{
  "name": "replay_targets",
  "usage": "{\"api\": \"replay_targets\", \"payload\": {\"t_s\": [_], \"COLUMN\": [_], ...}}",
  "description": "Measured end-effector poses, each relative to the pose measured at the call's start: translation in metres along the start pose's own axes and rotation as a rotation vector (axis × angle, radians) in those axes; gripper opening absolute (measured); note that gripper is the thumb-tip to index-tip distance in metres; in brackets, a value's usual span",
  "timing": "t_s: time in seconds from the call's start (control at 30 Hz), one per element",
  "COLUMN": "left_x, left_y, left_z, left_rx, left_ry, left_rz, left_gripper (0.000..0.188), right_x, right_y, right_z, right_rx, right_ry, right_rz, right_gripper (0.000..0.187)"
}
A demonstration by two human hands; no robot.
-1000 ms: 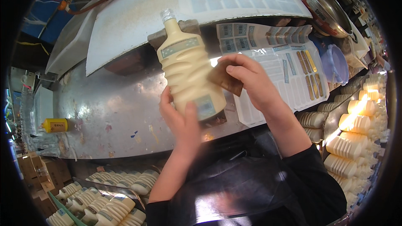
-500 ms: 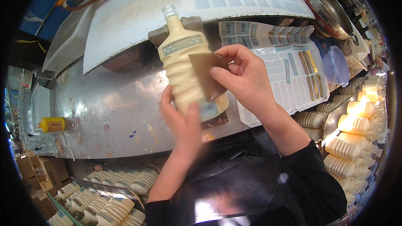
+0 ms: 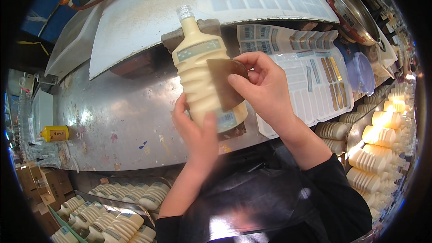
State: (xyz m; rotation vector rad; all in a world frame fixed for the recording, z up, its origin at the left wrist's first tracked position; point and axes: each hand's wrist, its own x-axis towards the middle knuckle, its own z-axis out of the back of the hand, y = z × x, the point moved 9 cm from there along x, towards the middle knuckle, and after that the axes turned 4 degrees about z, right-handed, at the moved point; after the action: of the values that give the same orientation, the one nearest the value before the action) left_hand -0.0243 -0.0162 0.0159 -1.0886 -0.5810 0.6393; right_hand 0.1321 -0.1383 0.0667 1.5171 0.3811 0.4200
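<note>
The bottle point(image 3: 194, 77) lies lengthwise, neck pointing away.

Bottle point(image 3: 196, 77): smooth, rippled, satiny. Card point(image 3: 225, 85): smooth, faintly glossy. Tabletop point(image 3: 126, 117): scuffed, shiny metal. Block point(image 3: 170, 42): rough, matt.

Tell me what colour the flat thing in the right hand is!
The flat thing is brown, best seen in the head view.
</note>
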Motion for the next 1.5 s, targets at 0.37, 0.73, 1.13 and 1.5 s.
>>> {"api": "replay_targets", "payload": {"t_s": [0.37,0.73,1.13,1.5], "left_x": [0.0005,0.0008,0.0003,-0.0016], "left_y": [-0.0006,-0.0018,0.0016,-0.0018], "left_z": [-0.0003,-0.0005,-0.0002,-0.0005], "left_rx": [0.0,-0.018,-0.016,0.043], "left_ry": [-0.001,-0.001,-0.002,0.023], "left_rz": [-0.023,-0.026,-0.008,-0.033], "left_gripper": [0.07,0.07,0.07,0.069], "right_x": [0.0003,-0.0001,-0.0006,-0.0021], "right_y": [0.002,0.0016,0.0006,-0.0008], "right_z": [-0.0043,-0.0046,-0.0038,-0.0039], "right_rx": [0.03,0.02,-0.005,0.03], "right_ry": [-0.001,-0.012,-0.027,-0.05], "right_rz": [0.022,0.019,0.029,0.04], "right_gripper": [0.031,0.031,0.031,0.029]}}
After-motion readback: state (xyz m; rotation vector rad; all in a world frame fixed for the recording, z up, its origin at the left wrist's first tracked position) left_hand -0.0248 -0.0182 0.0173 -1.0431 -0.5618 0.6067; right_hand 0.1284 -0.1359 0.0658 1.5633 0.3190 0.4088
